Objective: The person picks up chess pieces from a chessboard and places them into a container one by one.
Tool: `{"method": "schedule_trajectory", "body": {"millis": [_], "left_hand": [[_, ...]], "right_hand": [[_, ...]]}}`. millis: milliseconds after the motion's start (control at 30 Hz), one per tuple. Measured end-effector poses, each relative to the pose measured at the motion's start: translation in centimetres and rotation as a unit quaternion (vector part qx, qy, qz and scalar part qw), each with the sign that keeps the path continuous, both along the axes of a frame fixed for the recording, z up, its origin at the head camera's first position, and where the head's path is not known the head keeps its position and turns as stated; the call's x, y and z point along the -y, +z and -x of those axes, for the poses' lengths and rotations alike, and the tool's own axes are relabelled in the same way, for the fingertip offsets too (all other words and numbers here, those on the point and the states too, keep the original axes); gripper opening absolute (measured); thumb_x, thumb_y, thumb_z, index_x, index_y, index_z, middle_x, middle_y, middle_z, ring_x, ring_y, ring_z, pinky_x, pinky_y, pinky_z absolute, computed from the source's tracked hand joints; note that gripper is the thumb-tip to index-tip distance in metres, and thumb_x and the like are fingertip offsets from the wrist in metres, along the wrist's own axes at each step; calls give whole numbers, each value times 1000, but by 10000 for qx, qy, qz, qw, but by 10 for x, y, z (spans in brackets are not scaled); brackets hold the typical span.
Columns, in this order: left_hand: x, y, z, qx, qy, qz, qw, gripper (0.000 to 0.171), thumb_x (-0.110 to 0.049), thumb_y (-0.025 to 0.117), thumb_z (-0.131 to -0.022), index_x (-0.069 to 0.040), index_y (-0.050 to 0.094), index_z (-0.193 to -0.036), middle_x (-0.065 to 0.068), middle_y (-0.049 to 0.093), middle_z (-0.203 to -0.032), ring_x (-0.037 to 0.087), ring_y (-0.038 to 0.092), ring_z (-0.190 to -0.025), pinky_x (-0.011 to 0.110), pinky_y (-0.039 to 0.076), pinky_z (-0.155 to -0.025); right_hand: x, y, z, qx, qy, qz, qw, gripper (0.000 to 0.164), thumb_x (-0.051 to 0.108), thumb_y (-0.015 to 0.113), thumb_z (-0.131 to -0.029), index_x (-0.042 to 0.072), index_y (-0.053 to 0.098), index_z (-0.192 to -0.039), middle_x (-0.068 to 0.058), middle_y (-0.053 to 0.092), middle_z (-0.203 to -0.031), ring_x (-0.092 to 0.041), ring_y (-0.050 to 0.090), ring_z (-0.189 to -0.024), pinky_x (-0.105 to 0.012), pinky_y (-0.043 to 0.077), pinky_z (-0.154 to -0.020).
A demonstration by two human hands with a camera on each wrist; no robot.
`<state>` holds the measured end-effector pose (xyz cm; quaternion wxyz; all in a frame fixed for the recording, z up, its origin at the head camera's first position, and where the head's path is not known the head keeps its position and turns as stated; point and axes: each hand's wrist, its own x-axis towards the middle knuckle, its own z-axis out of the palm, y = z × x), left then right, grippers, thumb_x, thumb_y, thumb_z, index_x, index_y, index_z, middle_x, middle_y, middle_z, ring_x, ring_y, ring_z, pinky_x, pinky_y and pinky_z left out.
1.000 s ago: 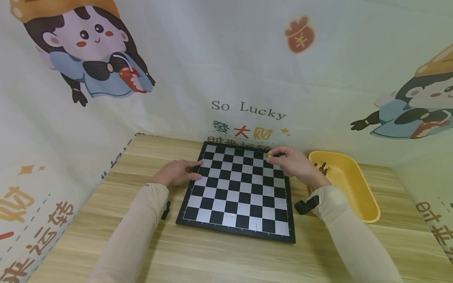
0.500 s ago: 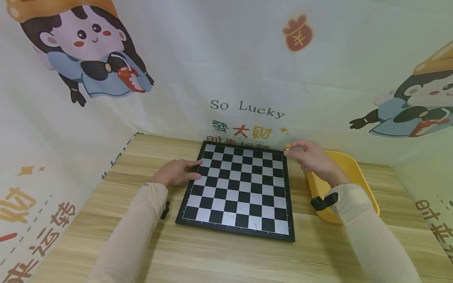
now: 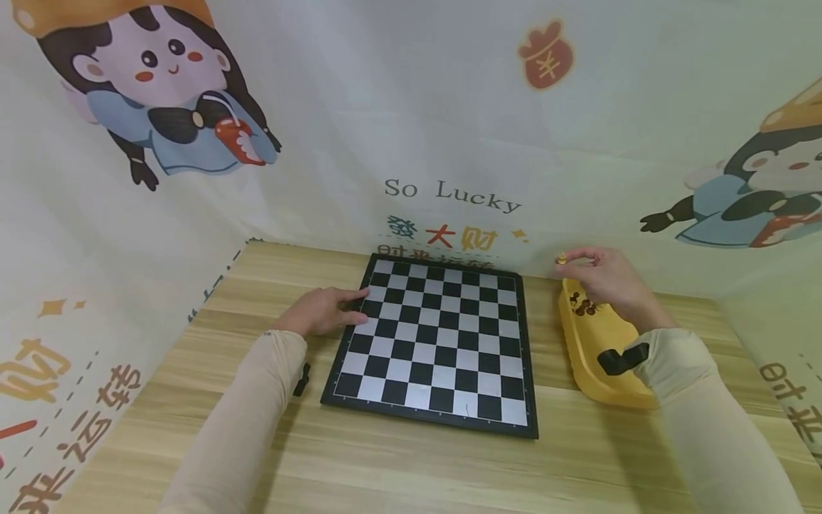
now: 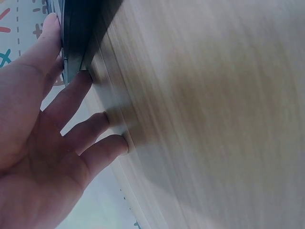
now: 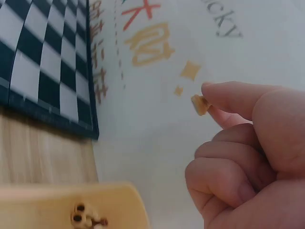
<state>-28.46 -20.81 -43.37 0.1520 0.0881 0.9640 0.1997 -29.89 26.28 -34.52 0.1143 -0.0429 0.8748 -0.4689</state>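
A small yellow chess piece [image 5: 201, 105] is pinched between the thumb and index finger of my right hand [image 3: 613, 282], up over the far left end of the yellow tray [image 3: 581, 357]. The other right fingers are curled into the palm in the right wrist view. My left hand [image 3: 321, 312] rests at the left edge of the black-and-white chessboard [image 3: 430, 335], index finger and thumb stretched onto its border. In the left wrist view, the lower left fingers [image 4: 90, 131] are spread near the wooden table beside the board's dark side [image 4: 78, 38].
Several small dark and yellow chess pieces [image 3: 583, 307] lie at the far end of the tray. The tray stands right of the board on the wooden table [image 3: 411, 471]. Behind hangs a printed cloth [image 3: 334, 128], close to the board's far edge.
My right hand has moved right with the yellow chess piece, from the board's far right corner to over the tray. My left hand has stayed at the board's left edge.
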Motion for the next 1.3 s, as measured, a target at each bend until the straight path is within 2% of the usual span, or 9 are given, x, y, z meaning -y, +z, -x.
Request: {"method": "schedule_trajectory", "body": {"millis": [167,367,567,767,1033,1133,1300], "left_hand": [[0,0,0,10,7,15,10000,69,-56,63,-96,-35,38,-157,18,40,-162,46,34,-150,61,33,-122],[0,1,0,1,22,28,10000,69,-56,63,-96,-36,38,-157,17,40,-162,46,34,-150,61,33,-122],[-2,1,-1,26,69,47,10000,68,-55,63,-96,-36,39,-157,17,39,-162,46,34,-151,61,34,-122],[-1,0,0,-54,-31,85,9999,68,-55,63,-97,-35,40,-157,16,41,-162,45,36,-150,59,34,-122],[0,2,1,-69,-57,94,9999,67,-54,63,-97,-35,40,-156,15,42,-161,44,37,-150,59,35,-122],[0,2,1,-80,-56,110,9999,67,-55,63,-97,-35,40,-156,16,42,-161,44,38,-149,58,36,-121],[0,2,-1,-63,-42,68,9999,67,-56,62,-96,-35,40,-156,16,42,-161,44,38,-149,59,36,-121]], "right_hand": [[-14,-4,5,-56,-255,23,9997,46,34,63,-101,3,52,-133,17,35,-51,-2,31,-46,-23,34,-46],[-30,-13,11,145,-401,466,9980,43,33,62,-102,6,50,-134,18,38,-52,-3,27,-43,-25,32,-44],[-43,-27,17,399,-488,816,9947,46,30,59,-104,3,44,-139,19,41,-55,-2,27,-43,-22,31,-44],[-49,-38,20,646,-587,823,9928,27,28,57,-105,12,48,-125,19,43,-58,-1,29,-45,-21,33,-47],[-55,-51,25,929,-557,747,9913,26,27,54,-106,10,48,-125,20,57,-83,1,33,-49,-19,35,-48],[-57,-55,26,1018,-479,799,9904,24,26,53,-107,9,47,-123,19,52,-76,2,32,-48,-19,35,-47],[-59,-60,25,1112,-428,707,9903,34,25,51,-107,3,44,-132,18,39,-61,1,30,-46,-19,33,-47]]}}
